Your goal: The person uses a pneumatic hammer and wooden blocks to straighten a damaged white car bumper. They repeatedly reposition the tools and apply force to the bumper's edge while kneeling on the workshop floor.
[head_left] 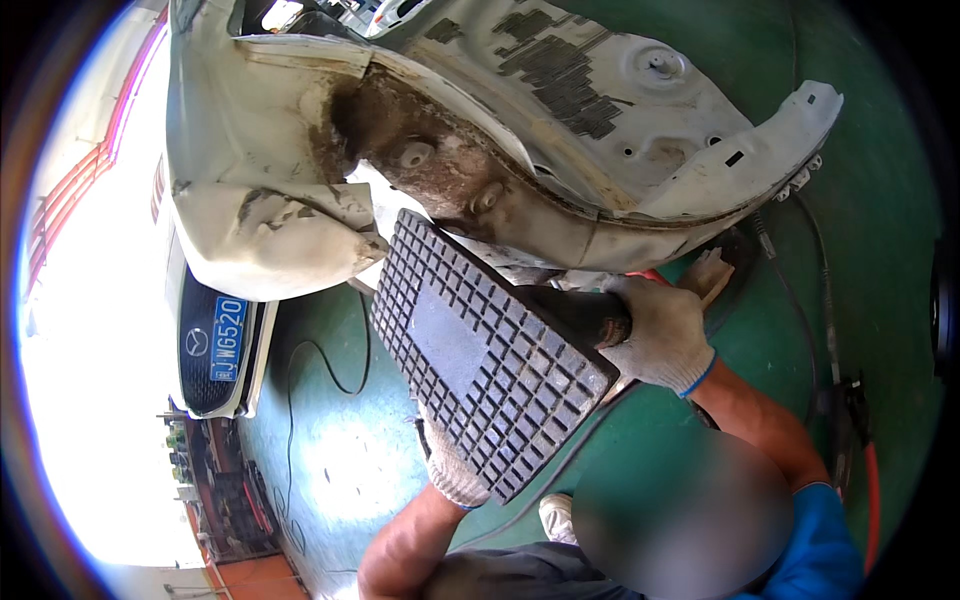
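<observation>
A black rectangular pad (450, 340) with raised square blocks in a grid and a smooth grey panel in its middle is tilted in front of me. My left hand (455, 465), in a white knit glove, holds the pad's lower edge, its fingers mostly hidden behind it. My right hand (660, 335), gloved alike, is wrapped round a dark cylinder (585, 315) beside the pad's upper right edge. Whether the cylinder joins the pad I cannot tell. Just beyond the pad lies a cut white car body panel (270, 130), with a rusty wheel arch (430, 155).
A white car (215, 345) stands at the left. Black cables (365, 350) cross the green floor (840, 290), and a red hose (872, 500) runs at the right. Several dark items (235, 480) stand at the lower left. A blurred round patch (680, 515) hides the lower right.
</observation>
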A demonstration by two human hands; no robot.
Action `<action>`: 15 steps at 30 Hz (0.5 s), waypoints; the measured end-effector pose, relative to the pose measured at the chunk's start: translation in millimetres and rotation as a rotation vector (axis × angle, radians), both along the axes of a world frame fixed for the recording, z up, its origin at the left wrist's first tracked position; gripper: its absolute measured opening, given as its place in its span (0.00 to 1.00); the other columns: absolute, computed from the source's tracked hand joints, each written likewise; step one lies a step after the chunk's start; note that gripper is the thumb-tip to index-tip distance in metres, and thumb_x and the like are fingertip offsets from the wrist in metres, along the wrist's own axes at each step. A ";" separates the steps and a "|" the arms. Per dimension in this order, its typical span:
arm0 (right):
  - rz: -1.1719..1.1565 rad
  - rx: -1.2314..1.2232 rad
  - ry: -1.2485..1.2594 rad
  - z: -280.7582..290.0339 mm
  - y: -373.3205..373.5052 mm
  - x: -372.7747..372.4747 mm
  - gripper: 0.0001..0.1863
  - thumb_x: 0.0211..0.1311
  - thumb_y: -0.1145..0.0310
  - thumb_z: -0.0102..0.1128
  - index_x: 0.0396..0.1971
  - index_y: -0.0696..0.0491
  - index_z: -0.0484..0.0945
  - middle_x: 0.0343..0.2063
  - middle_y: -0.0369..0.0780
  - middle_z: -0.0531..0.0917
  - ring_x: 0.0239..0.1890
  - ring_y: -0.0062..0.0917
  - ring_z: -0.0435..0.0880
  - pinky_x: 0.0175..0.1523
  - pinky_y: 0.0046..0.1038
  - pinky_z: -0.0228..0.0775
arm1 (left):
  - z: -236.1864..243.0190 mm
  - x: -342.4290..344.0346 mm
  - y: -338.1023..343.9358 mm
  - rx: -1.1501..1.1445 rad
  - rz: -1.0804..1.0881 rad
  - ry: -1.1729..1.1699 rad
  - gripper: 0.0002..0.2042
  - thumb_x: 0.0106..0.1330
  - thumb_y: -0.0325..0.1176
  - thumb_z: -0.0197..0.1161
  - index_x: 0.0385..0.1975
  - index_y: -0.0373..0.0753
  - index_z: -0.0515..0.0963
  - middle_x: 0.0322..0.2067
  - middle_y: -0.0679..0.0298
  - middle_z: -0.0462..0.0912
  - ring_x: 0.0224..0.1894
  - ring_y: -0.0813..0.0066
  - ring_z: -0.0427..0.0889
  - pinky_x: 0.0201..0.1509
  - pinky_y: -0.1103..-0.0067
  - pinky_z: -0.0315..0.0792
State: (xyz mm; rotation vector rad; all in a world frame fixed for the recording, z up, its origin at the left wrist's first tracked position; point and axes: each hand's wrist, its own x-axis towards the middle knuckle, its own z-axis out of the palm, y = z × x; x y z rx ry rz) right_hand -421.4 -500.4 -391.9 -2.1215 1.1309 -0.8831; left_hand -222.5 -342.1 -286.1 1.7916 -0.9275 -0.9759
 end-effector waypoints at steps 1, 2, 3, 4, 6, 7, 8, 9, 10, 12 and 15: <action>-0.002 -0.010 -0.012 0.1 0.3 -0.3 0.23 0.44 0.51 0.79 0.39 0.46 0.85 0.35 0.38 0.89 0.39 0.36 0.90 0.45 0.40 0.83 | 3.8 -2.9 -3.3 0.018 -0.013 -0.067 0.26 0.76 0.55 0.55 0.62 0.41 0.73 0.54 0.56 0.77 0.53 0.58 0.80 0.58 0.59 0.73; 0.005 -0.018 -0.016 0.4 0.1 0.1 0.23 0.44 0.51 0.79 0.39 0.46 0.84 0.36 0.39 0.89 0.39 0.36 0.90 0.45 0.40 0.83 | 8.3 -6.4 -7.3 0.037 -0.024 -0.134 0.19 0.77 0.50 0.57 0.56 0.42 0.76 0.47 0.58 0.78 0.47 0.62 0.80 0.51 0.63 0.73; 0.015 -0.030 -0.023 1.0 -1.4 1.5 0.24 0.44 0.51 0.79 0.40 0.46 0.84 0.36 0.39 0.89 0.40 0.36 0.90 0.45 0.40 0.83 | 12.7 -10.3 -11.4 0.055 -0.034 -0.201 0.13 0.78 0.44 0.58 0.50 0.42 0.79 0.40 0.60 0.79 0.41 0.66 0.81 0.45 0.67 0.73; 0.032 -0.040 -0.016 -0.2 -3.0 2.3 0.24 0.44 0.51 0.79 0.40 0.47 0.84 0.37 0.39 0.89 0.40 0.37 0.90 0.46 0.40 0.82 | 13.3 -14.1 -16.0 0.073 -0.048 -0.262 0.09 0.79 0.39 0.59 0.44 0.42 0.82 0.33 0.61 0.80 0.35 0.70 0.81 0.38 0.71 0.73; 0.066 -0.025 0.020 -0.3 -3.9 2.4 0.26 0.43 0.51 0.80 0.42 0.47 0.84 0.38 0.40 0.88 0.42 0.37 0.90 0.47 0.41 0.82 | 5.1 -17.9 -18.7 -0.077 -0.059 -0.069 0.09 0.80 0.36 0.59 0.38 0.43 0.83 0.26 0.65 0.76 0.28 0.73 0.78 0.32 0.73 0.69; 0.085 -0.007 0.055 3.0 -4.1 -0.5 0.27 0.43 0.51 0.80 0.43 0.48 0.83 0.39 0.41 0.88 0.43 0.38 0.90 0.47 0.41 0.82 | 0.7 -21.6 -20.5 -0.152 -0.070 0.035 0.10 0.81 0.34 0.58 0.34 0.43 0.83 0.23 0.67 0.75 0.24 0.75 0.76 0.28 0.74 0.67; 0.105 0.012 0.092 8.0 -3.8 -2.4 0.29 0.43 0.51 0.81 0.45 0.48 0.83 0.40 0.41 0.88 0.43 0.38 0.89 0.48 0.41 0.82 | -9.1 -17.3 -16.6 -0.225 -0.167 -0.260 0.09 0.81 0.35 0.57 0.42 0.43 0.84 0.33 0.65 0.81 0.33 0.73 0.82 0.36 0.75 0.74; 0.096 -0.010 0.052 15.3 -2.8 -4.0 0.31 0.43 0.51 0.81 0.47 0.48 0.82 0.41 0.42 0.88 0.44 0.39 0.89 0.48 0.42 0.82 | -11.7 -14.6 -16.9 -0.207 -0.225 -0.224 0.11 0.81 0.40 0.53 0.50 0.42 0.79 0.42 0.63 0.79 0.42 0.70 0.80 0.46 0.72 0.73; 0.092 -0.032 0.013 28.0 -1.1 -6.3 0.32 0.43 0.52 0.81 0.49 0.49 0.82 0.41 0.42 0.88 0.45 0.39 0.89 0.48 0.42 0.82 | -8.1 -12.4 -17.4 -0.147 -0.312 -0.106 0.17 0.82 0.46 0.50 0.58 0.41 0.74 0.51 0.61 0.76 0.51 0.66 0.78 0.55 0.68 0.72; 0.108 -0.108 -0.069 43.1 2.7 -7.6 0.38 0.43 0.52 0.82 0.56 0.50 0.79 0.41 0.44 0.87 0.46 0.40 0.88 0.49 0.42 0.81 | -2.4 -8.2 -17.0 -0.061 -0.431 0.428 0.31 0.82 0.56 0.43 0.74 0.40 0.63 0.70 0.56 0.71 0.69 0.59 0.74 0.74 0.61 0.71; 0.160 -0.204 -0.145 49.5 9.5 13.5 0.38 0.44 0.53 0.83 0.56 0.52 0.79 0.41 0.45 0.87 0.44 0.40 0.88 0.48 0.40 0.82 | -15.8 -17.9 -21.0 -0.360 -0.310 1.171 0.32 0.75 0.55 0.54 0.72 0.41 0.67 0.65 0.55 0.76 0.64 0.56 0.78 0.68 0.61 0.74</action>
